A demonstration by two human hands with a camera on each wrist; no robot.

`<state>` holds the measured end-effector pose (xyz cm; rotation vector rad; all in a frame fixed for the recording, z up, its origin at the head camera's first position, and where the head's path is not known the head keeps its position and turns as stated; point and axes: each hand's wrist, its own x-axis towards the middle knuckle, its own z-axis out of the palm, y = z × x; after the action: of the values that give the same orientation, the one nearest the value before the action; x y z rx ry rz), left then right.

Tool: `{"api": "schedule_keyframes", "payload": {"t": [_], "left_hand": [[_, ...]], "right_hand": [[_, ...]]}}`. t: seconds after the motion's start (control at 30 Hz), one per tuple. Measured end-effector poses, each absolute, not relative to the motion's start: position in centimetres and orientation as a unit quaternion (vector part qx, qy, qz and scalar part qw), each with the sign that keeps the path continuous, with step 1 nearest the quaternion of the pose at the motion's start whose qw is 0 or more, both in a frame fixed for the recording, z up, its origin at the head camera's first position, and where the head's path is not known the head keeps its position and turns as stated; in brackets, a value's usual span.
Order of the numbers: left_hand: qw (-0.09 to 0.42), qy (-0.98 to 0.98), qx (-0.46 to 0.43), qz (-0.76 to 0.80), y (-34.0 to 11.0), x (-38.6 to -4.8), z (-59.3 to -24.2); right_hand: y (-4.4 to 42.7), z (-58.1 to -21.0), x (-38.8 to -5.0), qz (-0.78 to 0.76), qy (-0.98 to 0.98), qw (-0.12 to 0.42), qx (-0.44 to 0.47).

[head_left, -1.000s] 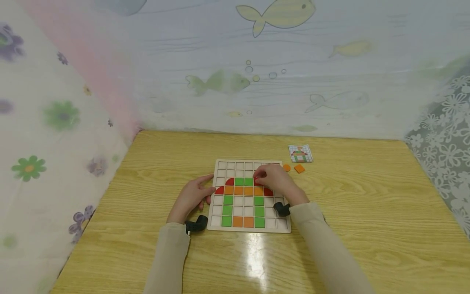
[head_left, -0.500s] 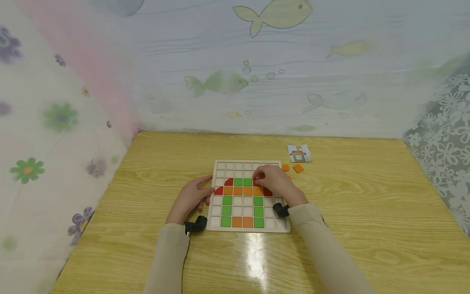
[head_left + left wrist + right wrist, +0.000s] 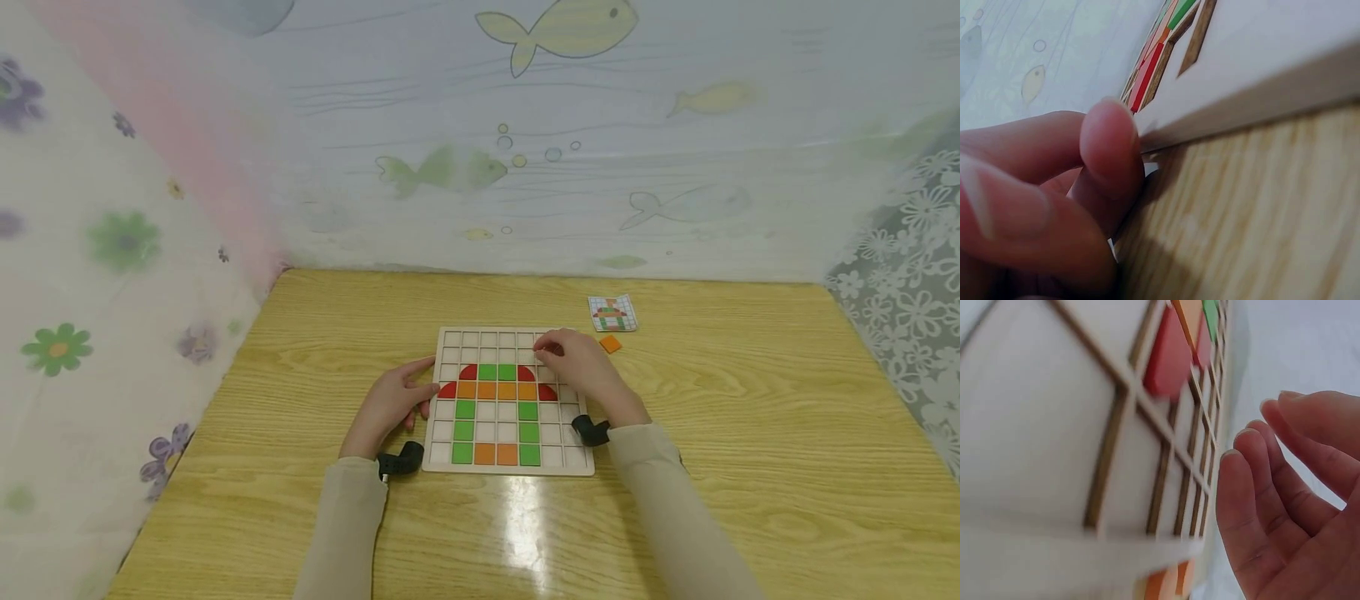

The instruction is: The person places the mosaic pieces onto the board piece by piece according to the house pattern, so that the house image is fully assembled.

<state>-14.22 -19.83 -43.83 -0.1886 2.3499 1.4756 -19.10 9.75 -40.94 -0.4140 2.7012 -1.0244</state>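
A pale wooden grid board [image 3: 495, 470] lies on the table with green, orange and red pieces set in its cells. My left hand [image 3: 393, 404] rests at the board's left side, thumb touching the edge and index finger stretched toward the upper left corner. Over the board's upper right part hovers my right hand [image 3: 581, 367], fingers loosely bent, with nothing between them in the right wrist view. Just left of and below it, a red quarter-round piece [image 3: 526, 374] sits in a cell at the end of the green pair [image 3: 507, 372]. Another red piece [image 3: 547, 392] lies one row lower.
A small pattern card [image 3: 612, 313] lies beyond the board's upper right corner, with an orange square tile [image 3: 611, 343] below it. In the right wrist view, orange pieces [image 3: 1159, 586] show past the board's edge. A printed wall covering [image 3: 450, 208] stands behind the table.
My right hand has let go of the red quarter-round piece and moved right, uncovering it in its cell. The hand now hides the orange round piece. My left hand stays at the board's edge.
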Motion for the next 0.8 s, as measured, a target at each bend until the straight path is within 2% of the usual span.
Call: {"api": "schedule_keyframes", "payload": {"t": [0.8], "left_hand": [[0.188,0.817,-0.074,0.54,-19.8,-14.1,-43.6]], "right_hand": [[16.0,-42.8,-18.9,-0.461,0.886,0.053,0.003]]}}
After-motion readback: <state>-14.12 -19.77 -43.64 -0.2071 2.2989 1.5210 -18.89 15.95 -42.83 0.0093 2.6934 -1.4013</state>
